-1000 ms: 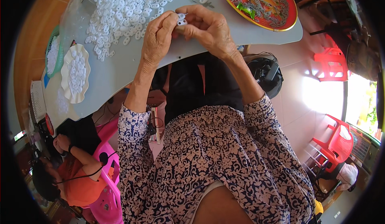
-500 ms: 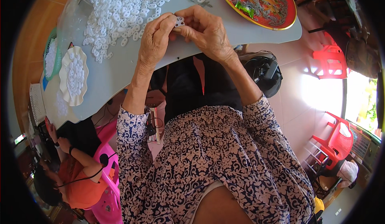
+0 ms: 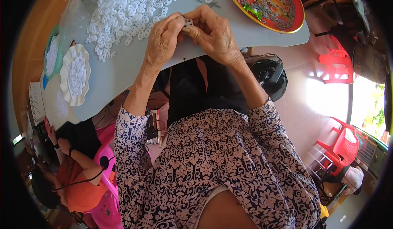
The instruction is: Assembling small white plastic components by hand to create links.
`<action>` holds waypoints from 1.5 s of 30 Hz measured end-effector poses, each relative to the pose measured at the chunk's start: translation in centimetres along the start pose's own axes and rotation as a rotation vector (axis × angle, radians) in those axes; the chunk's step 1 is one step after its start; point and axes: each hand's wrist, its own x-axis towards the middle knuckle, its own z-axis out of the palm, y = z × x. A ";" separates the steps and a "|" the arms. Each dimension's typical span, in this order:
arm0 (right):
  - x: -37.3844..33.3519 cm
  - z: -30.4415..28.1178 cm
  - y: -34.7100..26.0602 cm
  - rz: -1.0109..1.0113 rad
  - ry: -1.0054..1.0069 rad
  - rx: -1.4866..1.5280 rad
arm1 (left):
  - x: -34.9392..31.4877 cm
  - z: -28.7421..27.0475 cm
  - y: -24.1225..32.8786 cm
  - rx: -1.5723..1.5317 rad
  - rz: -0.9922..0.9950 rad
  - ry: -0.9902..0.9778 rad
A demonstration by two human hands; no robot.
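Note:
Pinched between both my hands is a small white plastic piece with dark holes [image 3: 188, 23], held over the near edge of the table. My left hand [image 3: 164, 38] is closed on its left side, fingers curled. My right hand [image 3: 217, 36] grips it from the right between thumb and fingers. Fingertips cover most of the piece. Beyond my left hand spreads a big pile of white oval two-holed plastic pieces [image 3: 123, 12]. A red round tray with a gold rim [image 3: 301, 24] lies to the right, strewn with small grey metal pins and a bright green scrap [image 3: 253, 11].
At the left of the grey table [image 3: 123, 69] are a scalloped white dish [image 3: 64, 75] of white pieces and a green basket [image 3: 48, 71]. A person in orange [image 3: 84, 184] sits on a pink chair at lower left. Red plastic chairs [image 3: 344, 145] stand at right.
Both hands stay together around the white piece, with a small shift of the fingers. The left hand has turned slightly inward and covers more of the piece. The whole view has shifted a little.

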 end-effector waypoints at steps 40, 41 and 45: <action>-0.2 0.4 1.0 0.036 0.006 0.262 | -0.3 0.2 0.8 -0.074 -0.023 0.026; -0.1 0.4 0.9 0.036 0.006 0.262 | -0.4 0.1 0.8 -0.063 -0.031 0.030; 0.1 -0.2 -0.6 0.050 -0.012 0.200 | -0.4 0.0 0.5 -0.059 -0.021 0.037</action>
